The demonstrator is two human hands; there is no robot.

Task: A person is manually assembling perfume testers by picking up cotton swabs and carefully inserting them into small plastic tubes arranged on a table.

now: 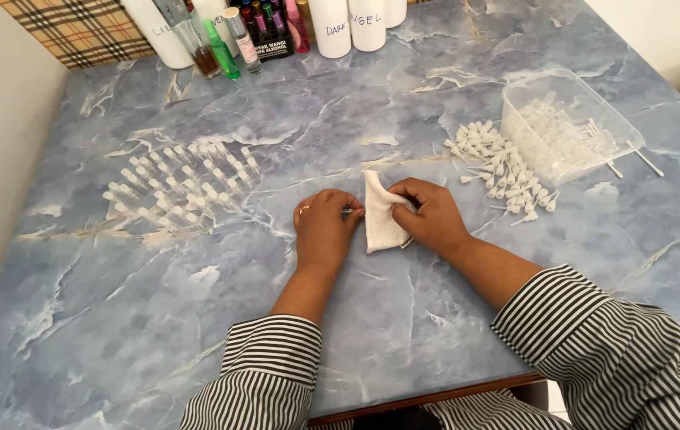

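Pinching the folded white cloth [380,213] with your right hand [434,219] mid-table, left hand [324,229] curled closed on something small I can't identify at its edge, you risk an elbow sweep scattering the loose cap pile [503,171] or upright vials [180,185] on the slick blue marbled table [403,318] near the wall.

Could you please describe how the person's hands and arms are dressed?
Both arms wear loose black-and-white striped sleeves, pushed up to leave the forearms bare. The left hand carries a thin ring on one finger. The right hand shows no ring, watch or glove.
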